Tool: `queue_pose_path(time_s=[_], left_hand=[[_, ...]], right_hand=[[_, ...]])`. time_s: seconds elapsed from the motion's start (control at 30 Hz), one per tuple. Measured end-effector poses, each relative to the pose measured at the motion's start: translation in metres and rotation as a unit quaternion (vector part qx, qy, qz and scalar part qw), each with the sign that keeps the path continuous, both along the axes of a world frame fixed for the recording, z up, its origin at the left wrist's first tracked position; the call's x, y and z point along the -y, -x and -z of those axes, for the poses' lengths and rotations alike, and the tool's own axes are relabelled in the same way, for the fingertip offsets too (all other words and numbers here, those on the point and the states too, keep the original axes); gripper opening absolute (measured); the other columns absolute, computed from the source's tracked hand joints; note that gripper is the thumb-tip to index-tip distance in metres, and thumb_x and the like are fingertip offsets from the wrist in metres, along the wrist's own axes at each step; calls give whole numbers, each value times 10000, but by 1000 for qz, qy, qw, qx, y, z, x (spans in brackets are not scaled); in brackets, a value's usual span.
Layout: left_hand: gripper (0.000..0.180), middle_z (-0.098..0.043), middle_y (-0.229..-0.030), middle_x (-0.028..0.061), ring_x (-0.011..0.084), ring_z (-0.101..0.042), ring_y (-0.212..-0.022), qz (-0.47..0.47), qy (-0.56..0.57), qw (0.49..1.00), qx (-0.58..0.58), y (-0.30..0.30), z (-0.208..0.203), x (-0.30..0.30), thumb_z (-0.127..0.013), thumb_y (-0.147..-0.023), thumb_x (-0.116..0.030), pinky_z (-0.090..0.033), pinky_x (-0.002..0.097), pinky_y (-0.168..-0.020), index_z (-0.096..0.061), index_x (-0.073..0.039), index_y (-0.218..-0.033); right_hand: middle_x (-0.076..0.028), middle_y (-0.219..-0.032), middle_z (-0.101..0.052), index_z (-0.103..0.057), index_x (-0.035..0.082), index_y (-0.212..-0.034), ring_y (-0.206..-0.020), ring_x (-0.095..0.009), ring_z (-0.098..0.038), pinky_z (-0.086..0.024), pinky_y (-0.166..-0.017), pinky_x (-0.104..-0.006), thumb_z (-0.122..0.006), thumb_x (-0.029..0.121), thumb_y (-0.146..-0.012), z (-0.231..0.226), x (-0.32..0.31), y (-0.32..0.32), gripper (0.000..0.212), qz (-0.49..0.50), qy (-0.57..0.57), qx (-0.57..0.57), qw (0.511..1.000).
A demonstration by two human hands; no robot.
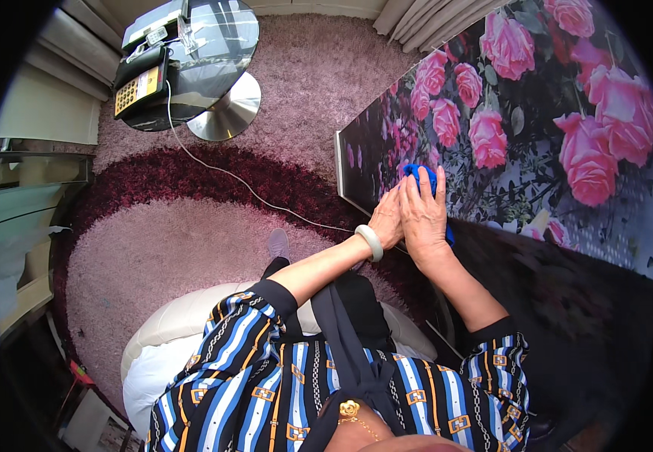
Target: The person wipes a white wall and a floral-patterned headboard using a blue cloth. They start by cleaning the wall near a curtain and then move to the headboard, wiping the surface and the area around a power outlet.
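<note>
My two hands are close together at the left edge of a rose-printed surface point(484, 139) with large pink blooms on a dark ground. Between and beneath them is a bunched blue cloth point(419, 179). One end shows past the fingertips, another by the right wrist; the rest is covered. My right hand point(423, 218) has its fingers long and side by side, closed over the cloth. Tucked against it, my left hand point(389, 218) also holds the cloth, its fingertips partly hidden. A white bangle point(369, 242) circles my left wrist.
At the far left, a round dark glass table point(221, 38) on a metal base carries a telephone point(139, 89) and small items. A white cord point(247, 184) runs across the patterned rug point(168, 248). Cream upholstered seating point(162, 320) is beneath me; grey curtains point(435, 22) hang behind.
</note>
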State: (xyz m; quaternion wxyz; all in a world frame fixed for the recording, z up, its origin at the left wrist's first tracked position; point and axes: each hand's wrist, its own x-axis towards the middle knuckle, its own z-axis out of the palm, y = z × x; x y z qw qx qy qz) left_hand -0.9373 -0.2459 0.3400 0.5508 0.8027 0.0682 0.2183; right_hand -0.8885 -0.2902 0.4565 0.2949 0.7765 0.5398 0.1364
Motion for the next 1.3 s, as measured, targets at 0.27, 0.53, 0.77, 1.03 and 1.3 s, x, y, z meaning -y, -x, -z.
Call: queue_pose_path(time_s=[0.27,0.53,0.77,1.03,1.3], left_hand=[[713,-290,-1483,268,406,-309,-1358,19,15,998,-52,2,9,4,-589,-873,-227,-266,442,-1138,-270,41,-1452],[795,-262,-1521,230,388,-321,-1370,56,95,994,2,8,12,-15,-637,-835,-216,-274,435,-1136,-233,-7,-1486],[708,-384,-1417,284,410,-365,-1335,132,44,989,41,-3,22,-44,-602,-779,-143,-301,440,-1130,-332,74,-1396],[813,-418,-1385,279,408,-432,-1278,281,74,955,56,-14,21,-92,-585,-686,3,-342,429,-1103,-275,54,-1435],[771,-478,-1360,171,275,-555,-1180,239,73,961,117,-42,80,-111,-634,-722,46,-474,379,-974,-376,-64,-1439]], right_hand=[[-87,-1365,-463,-629,26,-1202,-1273,-295,-406,-285,-1100,-434,-514,209,-846,17,4,-1,416,-12,-40,13,999],[-52,-1482,-382,-639,63,-1202,-1323,-247,-386,-265,-1115,-421,-540,203,-838,29,-2,0,402,15,-49,8,999],[10,-1446,-463,-617,108,-1226,-1359,-173,-390,-212,-1153,-439,-524,201,-869,21,-15,6,380,84,-117,6,990],[104,-1426,-486,-592,234,-1280,-1348,-110,-418,-125,-1164,-463,-525,234,-916,26,-15,15,370,175,-191,122,958],[198,-1404,-480,-569,392,-1283,-1314,-49,-438,-61,-1188,-517,-571,354,-901,109,-14,1,384,200,-214,306,906]])
